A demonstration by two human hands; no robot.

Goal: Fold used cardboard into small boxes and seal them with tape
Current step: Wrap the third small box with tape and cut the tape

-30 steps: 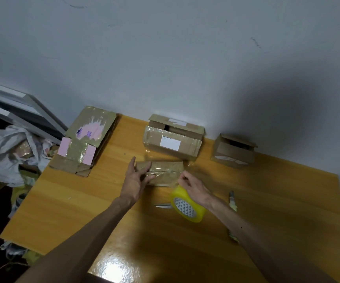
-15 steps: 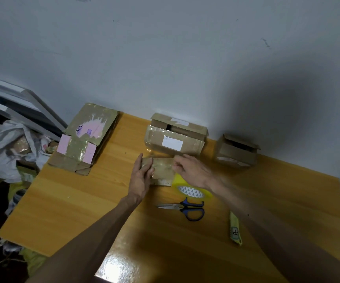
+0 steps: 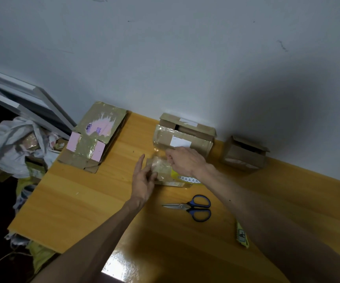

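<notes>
A small cardboard box (image 3: 162, 170), wrapped in shiny clear tape, lies on the wooden table (image 3: 83, 201) just in front of me. My left hand (image 3: 144, 180) holds its left end between thumb and curled fingers, with the index finger pointing up. My right hand (image 3: 184, 160) reaches over the box from the right, its fingers curled. It grips the yellow tape roll (image 3: 185, 178), which shows only partly under the wrist. The right part of the box is hidden by that hand.
Blue-handled scissors (image 3: 193, 207) lie near the box. A flattened carton with pink patches (image 3: 95, 137) overhangs the table's left edge. Against the wall stand a taped box (image 3: 183, 137) and an open small box (image 3: 244, 154). A yellow-green strip (image 3: 241, 235) lies right.
My right hand has carried the tape roll leftward across the top of the small box. My left hand stayed at the box's left end, and its index finger lifted.
</notes>
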